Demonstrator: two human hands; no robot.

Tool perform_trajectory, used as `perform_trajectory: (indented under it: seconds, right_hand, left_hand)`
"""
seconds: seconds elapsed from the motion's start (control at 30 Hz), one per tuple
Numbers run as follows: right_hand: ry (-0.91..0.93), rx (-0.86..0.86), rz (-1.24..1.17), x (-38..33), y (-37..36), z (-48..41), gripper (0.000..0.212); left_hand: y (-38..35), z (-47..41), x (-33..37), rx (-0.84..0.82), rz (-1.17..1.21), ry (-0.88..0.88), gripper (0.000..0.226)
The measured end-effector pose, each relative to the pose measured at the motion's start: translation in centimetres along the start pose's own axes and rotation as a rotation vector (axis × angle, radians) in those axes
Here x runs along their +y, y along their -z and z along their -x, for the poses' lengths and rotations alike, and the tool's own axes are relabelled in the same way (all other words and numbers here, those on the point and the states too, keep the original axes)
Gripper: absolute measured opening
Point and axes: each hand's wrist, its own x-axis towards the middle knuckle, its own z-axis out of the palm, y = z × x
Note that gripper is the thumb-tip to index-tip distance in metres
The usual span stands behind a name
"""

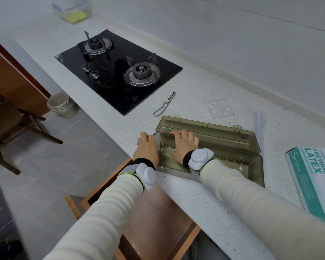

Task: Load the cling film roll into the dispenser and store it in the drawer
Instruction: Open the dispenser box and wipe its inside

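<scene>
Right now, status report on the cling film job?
Left hand grips dispenser end; right hand rests inside. Dispenser open, no roll in it. Roll on counter beside it. Drawer open.

Counter (195, 91): hob (118, 72), peeler (164, 105), dispenser (223, 139), roll (259, 126), glove box (315, 184).

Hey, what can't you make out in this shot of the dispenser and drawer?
Head view:
- dispenser left end: under left hand and right hand
- whether the left hand grips anything: hidden behind its own back
- drawer inside: blocked by sleeves
- glove box: cut by right edge
- far container: blurred
</scene>
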Motion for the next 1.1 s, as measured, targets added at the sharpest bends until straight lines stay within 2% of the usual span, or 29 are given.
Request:
perform_trajectory:
  seconds: [0.27,0.57,1.1]
  right_hand:
    - [0.002,0.001,0.0,0.0,0.0,0.0,0.059]
    - [0.017,0.001,-0.003,0.1,0.2,0.3,0.059]
    - [0.002,0.095,-0.007,0.6,-0.3,0.8,0.06]
  left_hand:
    - [-0.2,0.4,-0.1,-0.001,0.002,-0.008,0.026]
    - [-0.4,-0.5,-1.0,-0.031,0.038,-0.072,0.018]
    - [-0.8,-0.1,-0.8,0.069,0.111,-0.08,0.011]
